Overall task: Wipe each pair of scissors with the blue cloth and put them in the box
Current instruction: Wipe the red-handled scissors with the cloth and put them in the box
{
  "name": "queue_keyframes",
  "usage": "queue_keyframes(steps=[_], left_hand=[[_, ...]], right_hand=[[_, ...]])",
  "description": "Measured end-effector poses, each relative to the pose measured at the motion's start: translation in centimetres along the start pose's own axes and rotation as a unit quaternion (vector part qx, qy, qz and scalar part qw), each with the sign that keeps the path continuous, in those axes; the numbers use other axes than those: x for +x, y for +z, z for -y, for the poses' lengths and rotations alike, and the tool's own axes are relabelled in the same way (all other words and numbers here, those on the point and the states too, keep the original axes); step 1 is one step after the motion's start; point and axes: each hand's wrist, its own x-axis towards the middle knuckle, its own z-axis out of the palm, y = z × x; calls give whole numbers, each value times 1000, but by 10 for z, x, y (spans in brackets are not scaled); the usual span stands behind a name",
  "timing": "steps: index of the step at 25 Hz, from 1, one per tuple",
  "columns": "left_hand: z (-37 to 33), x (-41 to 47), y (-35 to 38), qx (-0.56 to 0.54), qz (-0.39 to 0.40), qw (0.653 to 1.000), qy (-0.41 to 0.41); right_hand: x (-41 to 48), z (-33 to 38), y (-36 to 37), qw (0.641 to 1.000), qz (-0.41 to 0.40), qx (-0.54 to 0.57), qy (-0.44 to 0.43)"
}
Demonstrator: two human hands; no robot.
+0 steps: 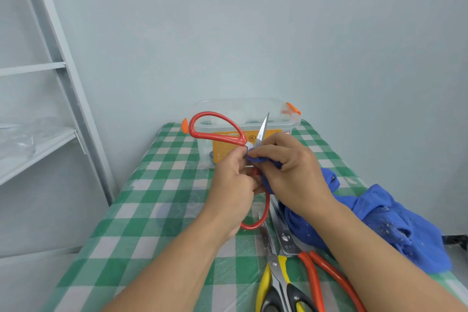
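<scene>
Left hand [231,182] curled round red scissors [217,132] held above the table [152,210], right hand [291,167] pinching blue cloth [395,220] at the blade base, clear box [243,119] behind

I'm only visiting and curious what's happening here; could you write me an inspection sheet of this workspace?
Surface: table under green-white checked cover.
Job's things: red scissors open, held up; blue cloth trailing right; clear box at far end; yellow-handled scissors and orange-handled scissors lying near.
Clutter: nothing seen.
Hands: left hand grips red scissors; right hand pinches blue cloth against blade.
Cables: dark item at right edge, unclear.
Surroundings: pale wall; metal shelving left.
</scene>
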Motion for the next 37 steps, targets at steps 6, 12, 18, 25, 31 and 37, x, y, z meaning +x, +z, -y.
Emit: queue_keyframes(steps=[6, 12, 18, 25, 31, 37], left_hand=[[-1, -5, 5, 34, 32, 999, -16], [-4, -6, 5, -3, 21, 999, -49], [-5, -2, -4, 14, 32, 999, -34], [-5, -6, -3, 51, 69, 994, -73], [-7, -1, -14, 28, 59, 994, -84], [-8, -2, -12, 38, 70, 994, -72]], right_hand=[[8, 8, -6, 985, -99, 50, 136], [9, 4, -25, 960, -150, 110, 210], [4, 3, -9, 994, -41, -78, -69], [12, -15, -28, 980, -130, -20, 151], [5, -4, -36, 976, -154, 58, 142], [0, -7, -12, 996, -2, -48, -71]])
